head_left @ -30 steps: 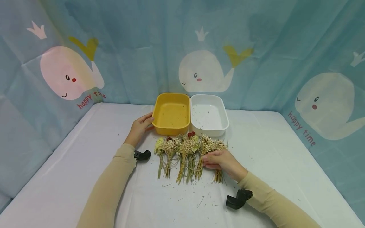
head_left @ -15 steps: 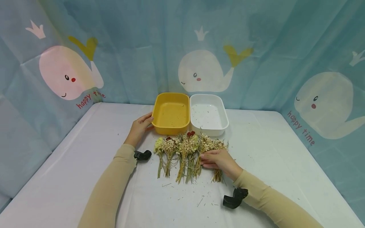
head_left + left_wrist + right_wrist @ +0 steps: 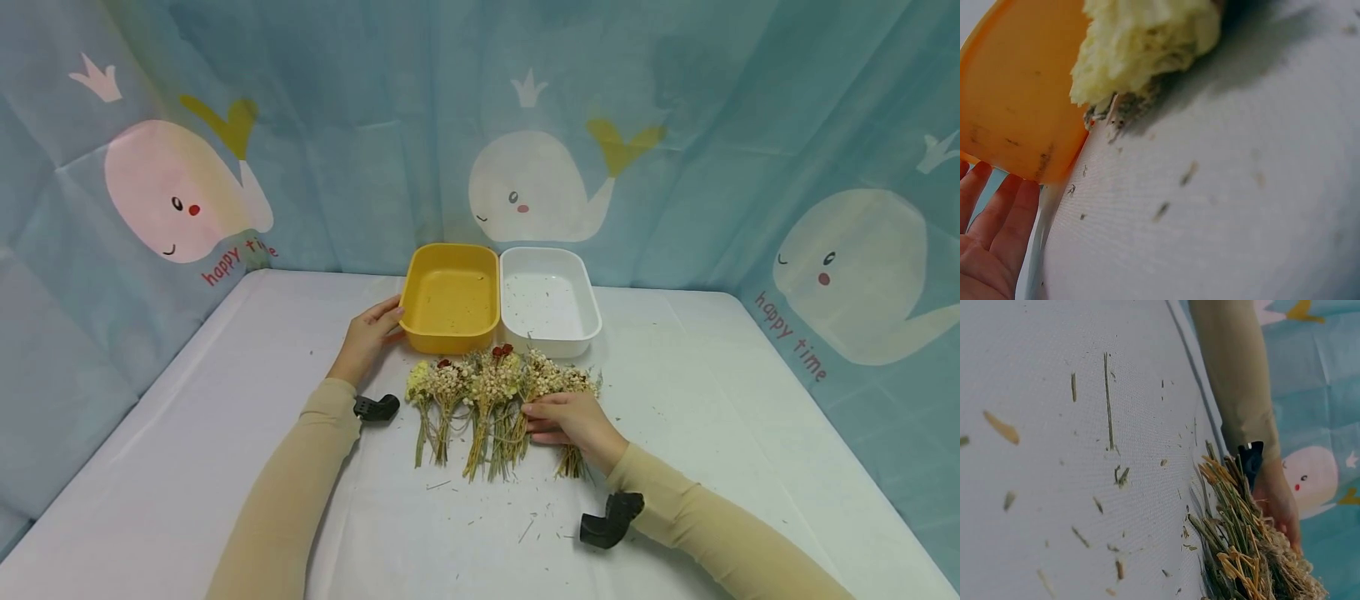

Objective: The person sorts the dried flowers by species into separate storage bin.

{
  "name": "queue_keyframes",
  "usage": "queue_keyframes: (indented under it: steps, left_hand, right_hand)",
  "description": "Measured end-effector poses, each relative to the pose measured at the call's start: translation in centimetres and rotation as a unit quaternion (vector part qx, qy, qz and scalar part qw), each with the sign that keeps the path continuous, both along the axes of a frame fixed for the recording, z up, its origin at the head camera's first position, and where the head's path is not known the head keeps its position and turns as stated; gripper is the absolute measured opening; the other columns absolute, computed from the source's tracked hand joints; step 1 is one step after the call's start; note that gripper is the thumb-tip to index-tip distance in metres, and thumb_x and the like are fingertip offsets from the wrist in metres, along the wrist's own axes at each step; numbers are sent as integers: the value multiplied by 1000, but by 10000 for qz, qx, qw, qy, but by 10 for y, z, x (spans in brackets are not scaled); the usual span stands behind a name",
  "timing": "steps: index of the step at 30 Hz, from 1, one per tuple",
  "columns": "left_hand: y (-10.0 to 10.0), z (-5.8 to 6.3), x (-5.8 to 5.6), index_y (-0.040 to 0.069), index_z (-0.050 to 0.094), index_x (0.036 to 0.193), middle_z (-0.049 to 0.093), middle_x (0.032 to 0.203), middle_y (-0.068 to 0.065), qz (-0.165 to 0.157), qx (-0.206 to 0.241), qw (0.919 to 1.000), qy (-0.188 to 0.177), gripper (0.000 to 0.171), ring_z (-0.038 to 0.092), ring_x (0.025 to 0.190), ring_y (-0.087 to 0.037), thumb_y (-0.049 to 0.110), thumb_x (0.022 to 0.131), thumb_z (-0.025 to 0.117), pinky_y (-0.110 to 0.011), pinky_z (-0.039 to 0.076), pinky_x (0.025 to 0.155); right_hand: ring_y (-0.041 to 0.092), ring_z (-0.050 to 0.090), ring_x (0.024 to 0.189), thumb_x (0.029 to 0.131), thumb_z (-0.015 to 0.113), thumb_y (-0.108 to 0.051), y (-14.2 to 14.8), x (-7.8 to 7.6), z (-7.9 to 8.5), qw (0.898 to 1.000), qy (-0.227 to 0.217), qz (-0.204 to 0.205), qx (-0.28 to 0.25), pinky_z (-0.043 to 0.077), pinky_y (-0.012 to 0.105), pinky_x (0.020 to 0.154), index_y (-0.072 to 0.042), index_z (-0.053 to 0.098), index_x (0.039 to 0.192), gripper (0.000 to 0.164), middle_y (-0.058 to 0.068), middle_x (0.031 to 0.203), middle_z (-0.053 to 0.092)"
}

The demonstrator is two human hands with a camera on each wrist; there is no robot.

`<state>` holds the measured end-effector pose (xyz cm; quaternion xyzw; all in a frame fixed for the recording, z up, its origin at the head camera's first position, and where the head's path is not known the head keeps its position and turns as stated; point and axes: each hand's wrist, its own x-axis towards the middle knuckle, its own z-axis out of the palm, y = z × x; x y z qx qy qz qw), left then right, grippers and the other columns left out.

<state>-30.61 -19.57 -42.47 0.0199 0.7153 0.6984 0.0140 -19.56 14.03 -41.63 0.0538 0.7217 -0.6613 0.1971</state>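
A row of tied dried flower bunches (image 3: 480,417) lies on the table in front of two boxes. My left hand (image 3: 367,335) rests against the left side of the yellow box (image 3: 452,342), fingers fairly straight; the left wrist view shows these fingers (image 3: 1013,215) touching its wall. With thumb and fingers, my right hand (image 3: 573,421) pinches the stems of a dried flower bunch (image 3: 542,371) with cream blossoms. Part of those stems is hidden by the hand. Beneath it lies the rightmost bunch (image 3: 573,462), its middle covered. A pale yellow flower head (image 3: 1147,50) fills the top of the left wrist view.
Beside the yellow box stands a white box (image 3: 551,342); both contain small plant crumbs. Broken stem bits (image 3: 527,531) are scattered over the white table (image 3: 420,550). A blue curtain (image 3: 360,167) printed with whales encloses the back and sides.
My right hand has shifted slightly left, and the stems at its fingertips have moved left with it, closer to the neighbouring bunch. My left hand has stayed on the yellow box.
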Motion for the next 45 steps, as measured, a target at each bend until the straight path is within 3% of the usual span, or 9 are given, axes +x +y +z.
queue_keyframes:
  steps: [5, 10, 13, 24, 36, 40, 45]
  left_hand:
    - [2, 8, 4, 7, 35, 155, 37, 159, -16, -69, 106, 9999, -92, 56, 41, 143, -35, 26, 105, 52, -45, 40, 118]
    - [0, -6, -3, 11, 38, 154, 41, 157, -13, 34, -18, 10000, 25, 59, 45, 141, -30, 36, 103, 54, -41, 43, 116]
    - [0, -7, -3, 12, 37, 155, 41, 157, -14, 26, -27, 10000, 52, 60, 44, 141, -30, 38, 103, 53, -42, 43, 116]
    - [3, 14, 9, 6, 36, 154, 38, 158, -17, -76, 234, 9996, -165, 55, 41, 143, -35, 23, 105, 52, -46, 41, 117]
    - [4, 17, 13, 6, 35, 154, 37, 158, -17, -84, 209, 9996, -169, 54, 40, 144, -36, 22, 105, 52, -46, 40, 118]
    - [3, 15, 10, 6, 35, 154, 37, 159, -16, -84, 214, 9996, -150, 54, 40, 143, -35, 22, 105, 52, -46, 40, 118]
    - [2, 4, 3, 9, 37, 154, 40, 158, -12, -18, 274, 9995, -130, 56, 43, 142, -32, 27, 104, 54, -44, 42, 117]
  right_hand:
    - [14, 72, 77, 91, 71, -8, 0, 0, 0, 9999, -16, -129, 3, 65, 33, 76, 8, 69, 113, 28, 6, 90, 74]
    - [14, 70, 76, 92, 70, -7, 4, 2, 5, 9998, -53, -169, -70, 65, 33, 77, 10, 67, 114, 28, 7, 93, 70]
    - [14, 69, 77, 92, 69, -6, 7, 4, 8, 9998, -37, -182, -96, 65, 32, 77, 11, 66, 115, 29, 6, 95, 68]
    - [13, 68, 79, 93, 67, -6, 15, 11, 21, 9998, -28, -83, -193, 64, 28, 77, 15, 62, 120, 34, 5, 97, 68]
    - [11, 68, 82, 95, 67, -10, 23, 18, 39, 9995, 239, 162, -157, 63, 26, 80, 11, 67, 116, 30, 0, 94, 69]
    - [9, 69, 82, 95, 67, -12, 26, 16, 46, 9992, 338, 165, -159, 63, 25, 78, 9, 67, 117, 30, -1, 93, 70]
    - [7, 69, 80, 94, 68, -12, 27, 7, 53, 9987, 451, 148, -171, 63, 23, 76, 12, 63, 122, 37, -1, 95, 72]
